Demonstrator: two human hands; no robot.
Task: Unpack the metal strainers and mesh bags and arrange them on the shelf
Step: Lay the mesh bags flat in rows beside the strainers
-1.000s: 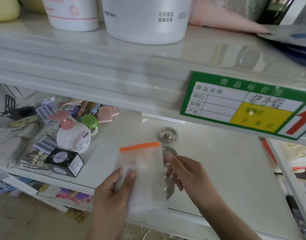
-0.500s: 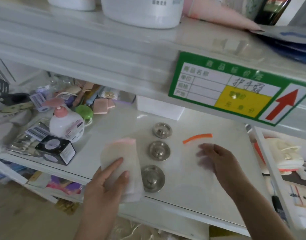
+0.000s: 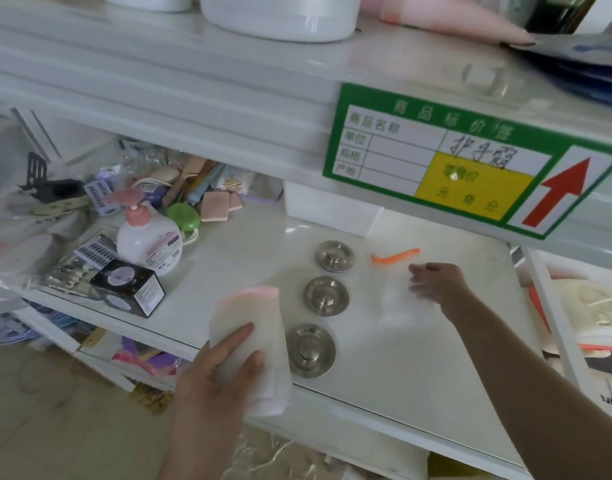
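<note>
The left hand point(image 3: 225, 372) grips a small stack of translucent white mesh bags with a pale pink top band point(image 3: 251, 344), thumb pressed flat on the front face, holding it just above the near lip of the white shelf point(image 3: 228, 258) and touching nothing else; the stack's lower end overhangs the shelf front. The right hand point(image 3: 436, 287) lies spread and loosened over a clear flat plastic bag with an orange zip strip point(image 3: 396, 256) that rests on the shelf, fingers blurred, so whether it presses the bag or has let go I cannot tell. Between the two hands three round brushed-metal sink strainers with centre knobs point(image 3: 326, 296) stand in a straight row from back to front, unwrapped and evenly spaced, the nearest one just beside the held stack. By my reading the strainers are done and one bag is laid down, while the stack in the left hand is not yet placed. Open shelf lies to the right of the row and behind the clear bag, up to a white box point(image 3: 332, 211) at the back; the left side is crowded by a white pump bottle with a pink cap point(image 3: 148, 242), a black printed carton point(image 3: 129, 287) and loose toiletries. Overhead the upper shelf edge with its green price label point(image 3: 464, 161) hangs low, limiting lift, and the front lip is close under the stack
</note>
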